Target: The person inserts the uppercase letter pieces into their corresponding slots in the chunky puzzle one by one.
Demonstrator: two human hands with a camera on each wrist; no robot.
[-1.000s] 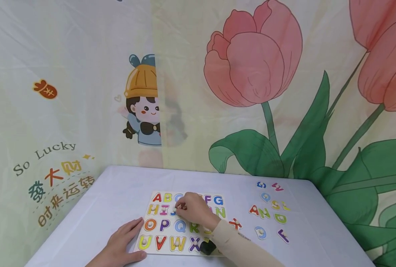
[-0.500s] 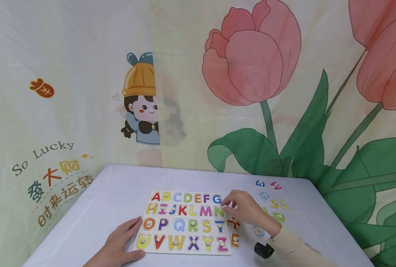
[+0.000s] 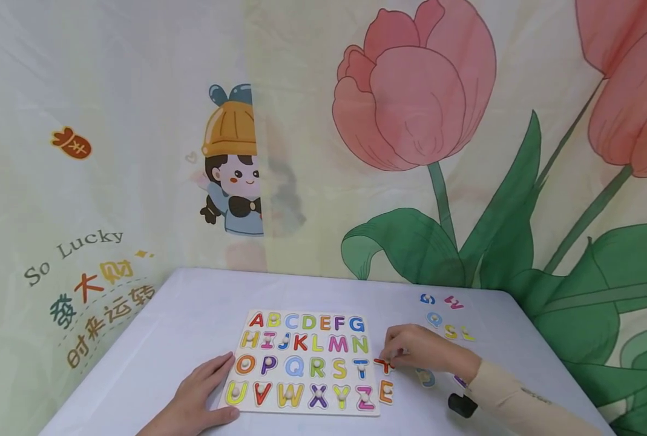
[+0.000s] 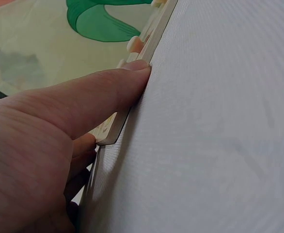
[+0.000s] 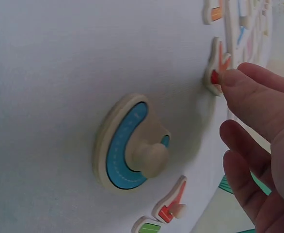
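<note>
White table (letter board, loose letters)

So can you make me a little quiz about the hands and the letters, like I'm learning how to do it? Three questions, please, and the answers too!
1. True or false: the left hand is at the right side of the board.
2. Pick one: what colour is the loose E beside the board? a) blue b) orange c) green
3. Fill in the colour: the right hand is at the piece just beyond the loose E, and that piece is ...

Key: 1. False, it is at the left side. 2. b) orange. 3. Red.
</note>
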